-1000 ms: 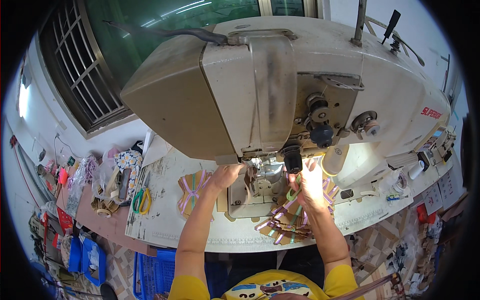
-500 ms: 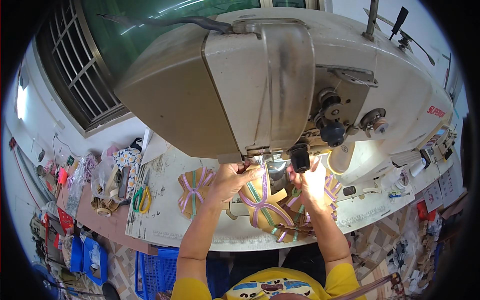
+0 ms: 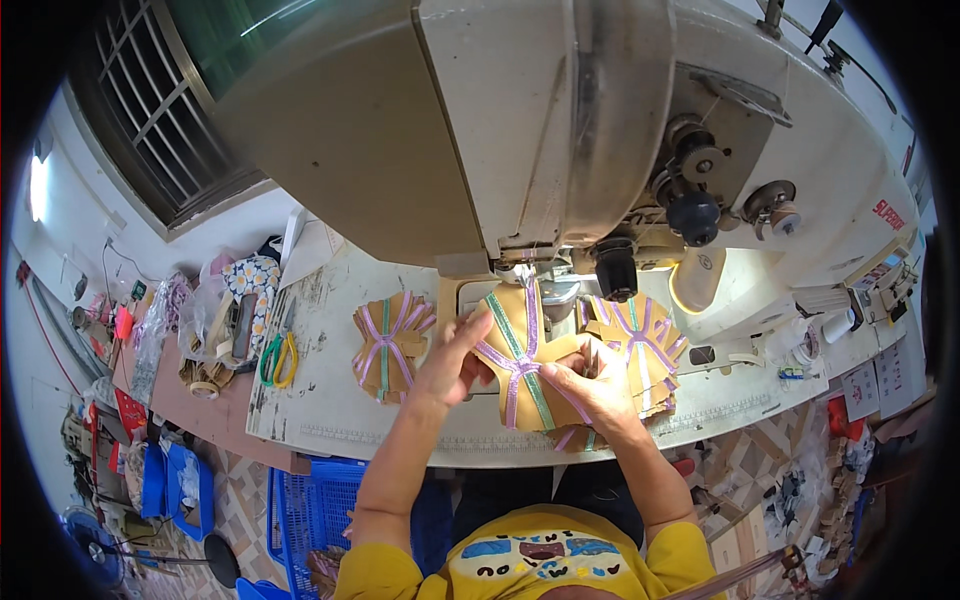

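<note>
Head view, looking down at a sewing machine [image 3: 520,130] on a white desk [image 3: 330,400]. Left hand [image 3: 452,358] grips the left edge of a tan fabric piece with crossed purple and green ribbons [image 3: 520,362], fingers closed on it. Right hand [image 3: 592,385] pinches the same piece at its right edge. The piece lies at the desk's near edge, its far end reaching under the machine's needle area. Left of it rests a stack of similar pieces [image 3: 390,345]; right, another stack [image 3: 640,345]. Green and yellow scissors [image 3: 277,358] lie far left.
</note>
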`<action>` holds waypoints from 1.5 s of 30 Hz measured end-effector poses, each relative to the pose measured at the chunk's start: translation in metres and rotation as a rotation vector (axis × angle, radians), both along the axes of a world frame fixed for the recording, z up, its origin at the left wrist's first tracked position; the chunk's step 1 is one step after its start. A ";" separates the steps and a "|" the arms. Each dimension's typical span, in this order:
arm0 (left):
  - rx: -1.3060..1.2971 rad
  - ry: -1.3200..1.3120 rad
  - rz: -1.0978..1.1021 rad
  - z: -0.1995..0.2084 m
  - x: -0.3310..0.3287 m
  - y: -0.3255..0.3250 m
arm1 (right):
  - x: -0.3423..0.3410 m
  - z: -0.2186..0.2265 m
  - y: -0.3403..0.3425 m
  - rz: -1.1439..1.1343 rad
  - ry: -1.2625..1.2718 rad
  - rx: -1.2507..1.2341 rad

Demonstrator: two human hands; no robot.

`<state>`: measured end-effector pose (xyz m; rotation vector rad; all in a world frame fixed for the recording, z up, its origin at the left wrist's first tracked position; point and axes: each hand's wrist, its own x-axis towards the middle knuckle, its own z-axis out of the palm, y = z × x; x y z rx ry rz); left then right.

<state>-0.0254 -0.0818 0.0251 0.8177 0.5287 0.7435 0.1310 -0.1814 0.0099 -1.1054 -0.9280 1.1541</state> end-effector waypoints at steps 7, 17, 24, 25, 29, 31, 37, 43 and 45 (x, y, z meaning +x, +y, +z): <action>0.278 0.192 -0.023 -0.010 0.002 -0.023 | -0.007 0.002 -0.006 -0.045 0.070 0.081; 0.548 0.329 0.064 0.003 0.002 -0.031 | -0.016 -0.009 -0.008 -0.108 -0.069 0.242; 0.560 0.364 0.039 -0.002 -0.001 -0.029 | -0.015 -0.007 -0.011 -0.138 -0.258 0.239; 0.544 0.323 0.040 -0.004 -0.001 -0.028 | -0.016 -0.008 -0.010 -0.137 -0.257 0.239; 0.484 0.217 0.031 -0.007 0.002 -0.024 | -0.016 -0.004 -0.009 -0.168 -0.347 0.263; 0.457 0.201 0.034 -0.004 0.002 -0.025 | -0.016 -0.001 -0.010 -0.180 -0.361 0.262; 0.324 0.128 -0.019 -0.002 0.004 -0.020 | -0.013 -0.002 -0.012 -0.163 -0.494 0.331; 0.335 0.107 -0.045 0.003 0.004 -0.024 | -0.017 0.005 -0.028 -0.205 -0.589 0.412; 0.328 0.117 -0.031 0.004 0.004 -0.025 | -0.016 0.008 -0.030 -0.228 -0.616 0.457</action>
